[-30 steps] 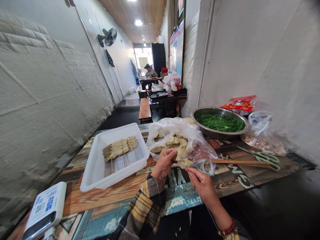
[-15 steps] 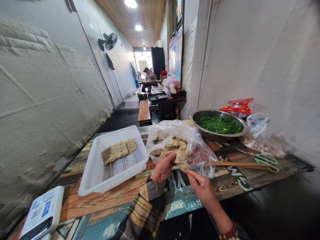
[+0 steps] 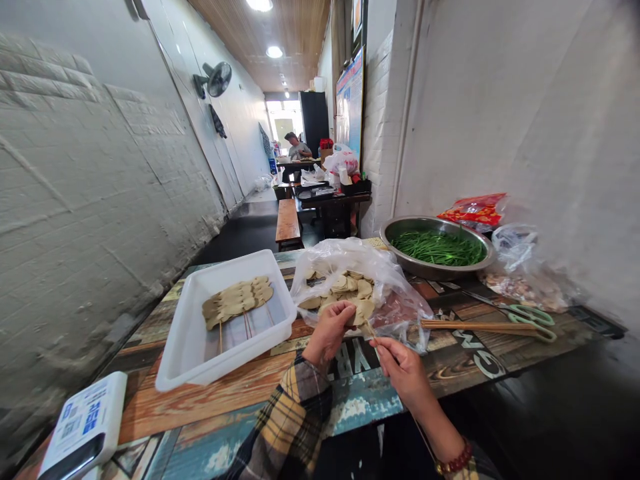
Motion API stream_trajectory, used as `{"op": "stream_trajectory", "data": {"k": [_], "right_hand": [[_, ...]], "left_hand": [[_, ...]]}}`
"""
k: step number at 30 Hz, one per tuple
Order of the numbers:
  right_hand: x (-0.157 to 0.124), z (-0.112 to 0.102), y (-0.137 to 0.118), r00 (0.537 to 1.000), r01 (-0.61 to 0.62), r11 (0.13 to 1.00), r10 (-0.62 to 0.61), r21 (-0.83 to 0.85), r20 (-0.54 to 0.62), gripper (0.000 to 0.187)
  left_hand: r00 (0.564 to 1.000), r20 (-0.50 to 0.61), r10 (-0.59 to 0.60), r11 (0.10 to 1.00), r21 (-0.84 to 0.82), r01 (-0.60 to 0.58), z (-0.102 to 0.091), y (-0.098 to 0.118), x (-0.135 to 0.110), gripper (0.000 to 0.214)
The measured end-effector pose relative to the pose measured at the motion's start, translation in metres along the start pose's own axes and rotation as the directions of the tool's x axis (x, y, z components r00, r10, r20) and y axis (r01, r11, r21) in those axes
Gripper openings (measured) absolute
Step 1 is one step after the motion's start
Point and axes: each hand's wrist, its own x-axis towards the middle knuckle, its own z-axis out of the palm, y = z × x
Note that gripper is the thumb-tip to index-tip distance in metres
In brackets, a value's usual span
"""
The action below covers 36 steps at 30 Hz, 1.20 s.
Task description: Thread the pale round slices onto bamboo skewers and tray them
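Note:
My left hand [image 3: 330,331] pinches a thin, tan, rounded slice [image 3: 364,309] in front of a clear plastic bag. My right hand [image 3: 404,371] is closed on a thin wooden skewer [image 3: 371,327]; its tip meets the slice, and its long end runs back under my wrist. Whether the tip has gone through the slice is hidden. More loose tan slices [image 3: 349,285] lie in the open plastic bag [image 3: 400,303]. To the left, a white plastic tray [image 3: 173,347] holds several skewers threaded with overlapping slices [image 3: 239,301].
A metal bowl [image 3: 439,272] of long green stalks [image 3: 435,248] stands at the right. Before it lie a bundle of skewers [image 3: 470,325] and green-handled scissors [image 3: 533,313]. A white box with printed codes [image 3: 85,420] sits front left. Farther back, a person [image 3: 298,148] sits at another table.
My right hand has drawn back slightly from the slice, so a length of skewer now shows between my hands. The slice near its fingertips has shifted toward my left hand.

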Motion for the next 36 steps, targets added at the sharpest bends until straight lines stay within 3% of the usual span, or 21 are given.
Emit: {"op": "stream_trajectory", "data": {"k": [10,20,36], "right_hand": [[0.001,-0.001,-0.006,1.0,-0.023,1.0,0.023,0.0,0.005,0.04],[0.001,-0.003,-0.016,0.998,-0.067,0.997,0.067,0.049,0.0,0.039],[0.003,-0.008,-0.025,0.977,-0.213,0.958,0.204,0.194,0.064,0.044]], "left_hand": [[0.985,0.023,0.169,0.953,0.251,-0.17,0.001,0.005,0.001,0.027],[0.978,0.023,0.206,0.908,0.368,-0.2,0.001,0.005,0.003,0.023],[0.98,0.089,0.179,0.898,0.392,-0.2,0.005,0.011,0.0,0.022]]}}
